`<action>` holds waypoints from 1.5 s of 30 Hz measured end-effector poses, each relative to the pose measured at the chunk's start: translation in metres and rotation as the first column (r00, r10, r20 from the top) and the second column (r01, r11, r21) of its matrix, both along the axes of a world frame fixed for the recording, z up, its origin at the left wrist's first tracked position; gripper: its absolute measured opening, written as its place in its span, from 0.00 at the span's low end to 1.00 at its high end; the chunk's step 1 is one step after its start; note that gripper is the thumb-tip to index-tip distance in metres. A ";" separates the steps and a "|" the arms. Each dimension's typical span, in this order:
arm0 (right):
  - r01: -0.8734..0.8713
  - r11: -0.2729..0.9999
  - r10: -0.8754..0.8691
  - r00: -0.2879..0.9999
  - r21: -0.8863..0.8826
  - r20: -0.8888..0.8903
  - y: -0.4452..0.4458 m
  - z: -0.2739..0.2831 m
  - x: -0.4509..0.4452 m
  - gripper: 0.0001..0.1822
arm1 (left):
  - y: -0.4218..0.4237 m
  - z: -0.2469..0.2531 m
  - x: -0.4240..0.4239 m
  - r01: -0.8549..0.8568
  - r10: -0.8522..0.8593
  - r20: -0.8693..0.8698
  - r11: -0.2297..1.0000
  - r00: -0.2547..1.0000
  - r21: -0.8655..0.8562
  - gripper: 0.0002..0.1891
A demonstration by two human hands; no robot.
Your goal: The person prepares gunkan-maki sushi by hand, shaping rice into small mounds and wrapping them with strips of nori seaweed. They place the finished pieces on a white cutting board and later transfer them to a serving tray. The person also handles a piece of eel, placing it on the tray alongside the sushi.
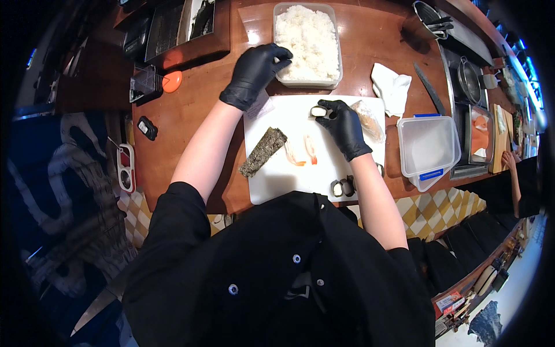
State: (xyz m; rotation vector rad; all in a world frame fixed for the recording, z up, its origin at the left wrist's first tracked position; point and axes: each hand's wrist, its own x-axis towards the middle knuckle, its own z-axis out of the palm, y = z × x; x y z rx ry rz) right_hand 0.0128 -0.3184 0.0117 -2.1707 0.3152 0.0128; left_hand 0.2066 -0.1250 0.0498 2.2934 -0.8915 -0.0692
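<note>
My left hand (259, 71), in a black glove, reaches over the left rim of a plastic container of cooked rice (308, 43). Its fingertips are at the rice; whether they pinch any is unclear. Between the fingers of my black-gloved right hand (342, 128) is a nori-wrapped rice piece (318, 111), held above a white cutting board (277, 186). Two shrimp with orange tails, one on the left (295, 154) and one on the right (310, 148), lie on the board beside a nori sheet (263, 152). Several nori-wrapped rice pieces (337, 188) sit near its front edge, partly hidden by my right forearm.
A plastic-wrapped item (368, 120) lies at the board's right. Beyond are a white cloth (390, 89), a knife (429, 89) and a clear lidded box (429, 147). A wooden box with nori (190, 47) stands back left. Another person's hand (508, 159) is far right.
</note>
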 end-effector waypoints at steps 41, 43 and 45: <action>0.103 0.980 -0.129 0.980 0.169 0.148 0.009 0.017 -0.011 0.22 | 0.024 -0.019 -0.031 -0.335 -0.202 -0.677 0.748 0.707 -0.573 0.08; 0.087 0.987 -0.122 0.954 0.137 0.273 0.014 0.046 -0.015 0.23 | 0.019 0.006 -0.060 -0.320 -0.249 -0.677 0.735 0.692 -0.598 0.11; 0.057 0.986 -0.117 0.905 0.157 0.410 0.017 0.061 -0.019 0.24 | 0.011 0.028 -0.084 -0.351 -0.317 -0.688 0.678 0.652 -0.646 0.12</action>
